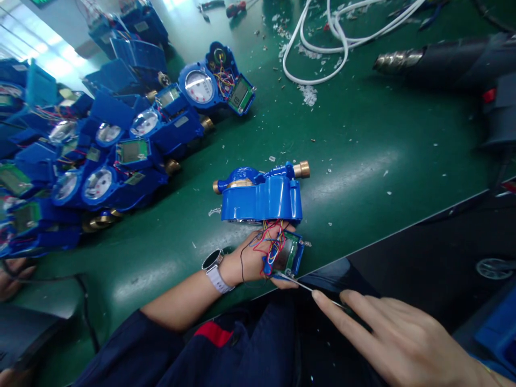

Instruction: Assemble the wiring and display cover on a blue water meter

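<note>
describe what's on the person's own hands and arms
The left hand is ungloved, with a round, dark-faced watch on a pale strap at the wrist and a dark navy sleeve above. The right hand is ungloved too; its sleeve is out of view.

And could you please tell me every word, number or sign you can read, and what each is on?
No text reads clearly.
Held screen: nothing legible.
Other screens: too blurred to quote.
Dials: markings too small.
Pale labels: too small.
Green panel, top left: cut off, blurred.
</note>
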`<state>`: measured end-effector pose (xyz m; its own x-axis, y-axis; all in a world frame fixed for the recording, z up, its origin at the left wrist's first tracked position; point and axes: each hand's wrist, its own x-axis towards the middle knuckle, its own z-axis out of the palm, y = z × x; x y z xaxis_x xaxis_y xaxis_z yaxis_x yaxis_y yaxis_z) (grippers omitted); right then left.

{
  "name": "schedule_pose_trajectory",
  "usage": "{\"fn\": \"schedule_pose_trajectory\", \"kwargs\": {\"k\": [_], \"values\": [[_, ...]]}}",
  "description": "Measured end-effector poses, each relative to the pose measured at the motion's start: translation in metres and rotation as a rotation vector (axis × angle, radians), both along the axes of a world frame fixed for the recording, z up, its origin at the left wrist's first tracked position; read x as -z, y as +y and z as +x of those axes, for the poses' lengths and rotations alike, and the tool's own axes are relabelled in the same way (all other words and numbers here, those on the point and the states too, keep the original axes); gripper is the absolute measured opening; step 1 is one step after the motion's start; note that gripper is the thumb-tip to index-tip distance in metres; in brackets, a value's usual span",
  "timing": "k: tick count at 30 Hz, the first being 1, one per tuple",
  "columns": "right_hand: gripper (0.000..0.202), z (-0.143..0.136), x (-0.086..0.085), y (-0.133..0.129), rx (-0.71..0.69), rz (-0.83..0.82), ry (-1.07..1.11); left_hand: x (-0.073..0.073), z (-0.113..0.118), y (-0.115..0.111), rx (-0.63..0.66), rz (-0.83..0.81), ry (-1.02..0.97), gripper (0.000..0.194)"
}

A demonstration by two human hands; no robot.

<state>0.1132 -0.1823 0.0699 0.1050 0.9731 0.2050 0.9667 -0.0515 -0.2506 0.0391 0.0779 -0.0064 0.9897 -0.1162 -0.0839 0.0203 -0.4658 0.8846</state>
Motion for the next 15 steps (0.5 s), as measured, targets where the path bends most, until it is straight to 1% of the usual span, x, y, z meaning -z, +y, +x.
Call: {"fn": "schedule_pose_trajectory", "kwargs": {"k": [1, 2, 5, 7, 9, 11, 13, 15], "values": [[0.050, 0.000, 0.001, 0.000, 0.013, -0.008, 0.039, -0.001, 0.001, 0.000, 0.001, -0.004, 0.008, 0.073], [0.048, -0.001, 0.000, 0.001, 0.045, -0.031, 0.122, -0.002, 0.001, -0.001, 0.001, -0.009, 0.019, 0.072], [0.039, -0.005, -0.006, 0.006, 0.163, -0.165, 0.470, -0.003, 0.003, -0.002, 0.010, -0.022, 0.047, 0.076], [0.039, -0.007, -0.010, 0.009, 0.195, -0.238, 0.592, -0.003, 0.003, -0.001, 0.019, -0.022, 0.048, 0.077], [0.046, -0.007, -0.012, 0.012, 0.171, -0.251, 0.581, -0.003, 0.002, 0.000, 0.024, -0.014, 0.047, 0.070], [0.055, -0.006, -0.008, 0.014, 0.137, -0.256, 0.517, -0.002, 0.001, 0.001, 0.038, 0.008, 0.038, 0.063], [0.064, -0.005, -0.002, 0.018, 0.088, -0.260, 0.457, 0.000, -0.001, 0.002, 0.067, 0.055, -0.002, 0.064], [0.073, -0.005, 0.006, 0.022, 0.037, -0.269, 0.395, 0.002, -0.001, 0.003, 0.093, 0.096, -0.049, 0.070]]}}
